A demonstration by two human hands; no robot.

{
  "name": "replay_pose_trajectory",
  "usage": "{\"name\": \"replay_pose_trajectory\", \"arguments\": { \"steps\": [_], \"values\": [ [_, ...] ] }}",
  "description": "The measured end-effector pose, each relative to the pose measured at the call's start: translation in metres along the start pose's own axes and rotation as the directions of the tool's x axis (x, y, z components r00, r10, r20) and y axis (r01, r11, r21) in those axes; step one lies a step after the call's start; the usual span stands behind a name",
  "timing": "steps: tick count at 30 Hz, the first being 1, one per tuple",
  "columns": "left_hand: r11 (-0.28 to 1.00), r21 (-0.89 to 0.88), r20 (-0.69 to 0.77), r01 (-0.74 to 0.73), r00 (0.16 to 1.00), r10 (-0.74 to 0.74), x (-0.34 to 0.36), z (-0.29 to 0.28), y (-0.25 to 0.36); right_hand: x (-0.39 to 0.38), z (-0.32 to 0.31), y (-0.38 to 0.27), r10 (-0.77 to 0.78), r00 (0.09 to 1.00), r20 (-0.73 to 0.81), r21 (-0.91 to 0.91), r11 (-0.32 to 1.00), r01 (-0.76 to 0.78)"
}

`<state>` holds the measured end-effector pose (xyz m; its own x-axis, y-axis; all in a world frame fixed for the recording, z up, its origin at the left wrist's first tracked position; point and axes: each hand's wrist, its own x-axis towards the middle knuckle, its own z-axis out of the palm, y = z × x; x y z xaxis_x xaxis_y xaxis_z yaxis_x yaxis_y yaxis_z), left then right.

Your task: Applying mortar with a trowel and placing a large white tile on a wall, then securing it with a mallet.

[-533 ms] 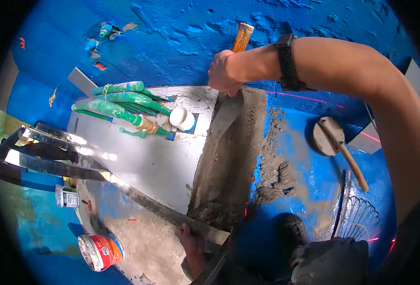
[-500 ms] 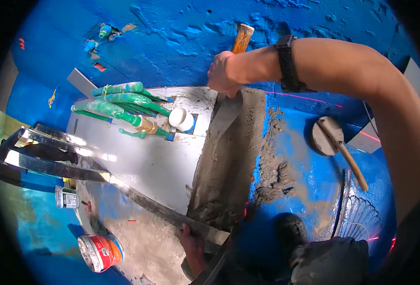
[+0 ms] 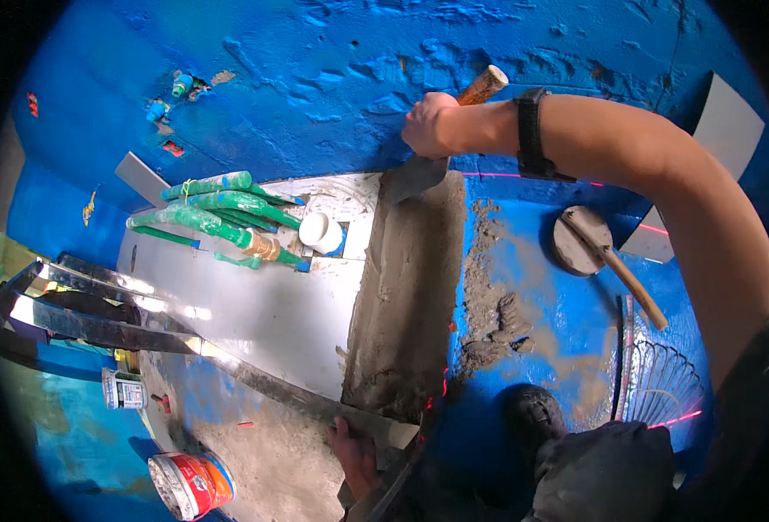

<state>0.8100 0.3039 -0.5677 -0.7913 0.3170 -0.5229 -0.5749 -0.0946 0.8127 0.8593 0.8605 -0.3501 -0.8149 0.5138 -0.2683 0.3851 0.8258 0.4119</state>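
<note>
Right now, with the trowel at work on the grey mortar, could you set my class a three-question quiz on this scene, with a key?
1. Name it: which hand grips the handle of the trowel?

2. True or false: the round-headed tool lies to the right of the mortar strip.

3. Multiple choice: what colour are the bundled pipes to the left of the white container?
A) Black
B) Green
C) Orange

Key:
1. The right hand
2. True
3. B
</note>
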Motion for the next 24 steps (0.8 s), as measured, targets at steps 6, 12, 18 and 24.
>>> {"name": "replay_pose_trajectory", "arguments": {
  "steps": [6,12,18,24],
  "values": [
    [0.999,-0.04,0.023,-0.021,0.999,0.022,0.002,-0.012,-0.006,0.0,0.019,-0.007,0.03,1.0,0.008,0.126,0.992,-0.031],
    [1.0,0.021,-0.058,-0.006,0.998,0.007,0.011,-0.02,-0.014,-0.036,0.008,0.009,-0.113,0.954,0.277,0.303,0.953,0.025],
    [0.998,0.01,-0.06,0.07,0.996,-0.069,0.016,-0.019,-0.01,-0.09,0.009,-0.053,-0.293,0.931,0.215,0.265,0.936,0.233],
    [0.999,0.018,-0.053,0.037,0.998,-0.036,0.013,-0.025,-0.01,-0.146,-0.01,-0.01,-0.206,0.972,0.11,0.314,0.935,0.163]
  ]
}}
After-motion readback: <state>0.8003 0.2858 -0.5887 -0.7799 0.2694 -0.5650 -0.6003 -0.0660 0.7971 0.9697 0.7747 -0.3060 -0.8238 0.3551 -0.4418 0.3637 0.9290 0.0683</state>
